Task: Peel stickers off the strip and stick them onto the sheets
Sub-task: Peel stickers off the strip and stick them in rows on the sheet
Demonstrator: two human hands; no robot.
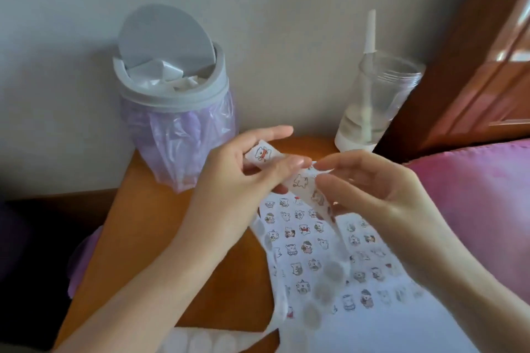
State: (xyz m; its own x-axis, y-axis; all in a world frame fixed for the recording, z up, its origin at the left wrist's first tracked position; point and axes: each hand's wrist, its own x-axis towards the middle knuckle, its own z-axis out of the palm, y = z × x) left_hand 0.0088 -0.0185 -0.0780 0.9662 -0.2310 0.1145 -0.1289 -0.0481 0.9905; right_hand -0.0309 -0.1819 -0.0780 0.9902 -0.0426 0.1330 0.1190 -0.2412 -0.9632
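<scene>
Centrally, pinching strip (304, 183) w/ L hand (229, 180) & R hand (381, 195) above sheet (387, 321); bin (172, 94), cup (378, 100) along table (160, 223) far edge.

A small grey swing-lid bin (169, 77) lined with a lilac plastic bag stands on the orange wooden worktop (137, 226), near a clear plastic cup (375, 100) holding a white straw.

My left hand (243, 178) and right hand (381, 195) are bare, and so are both forearms as far as they show over the table (137, 223). My left thumbnail (298, 162) is short and rounded, with a slight shine. Left of the table lies lilac cloth (83, 261); whether I wear it, I cannot tell.
</scene>
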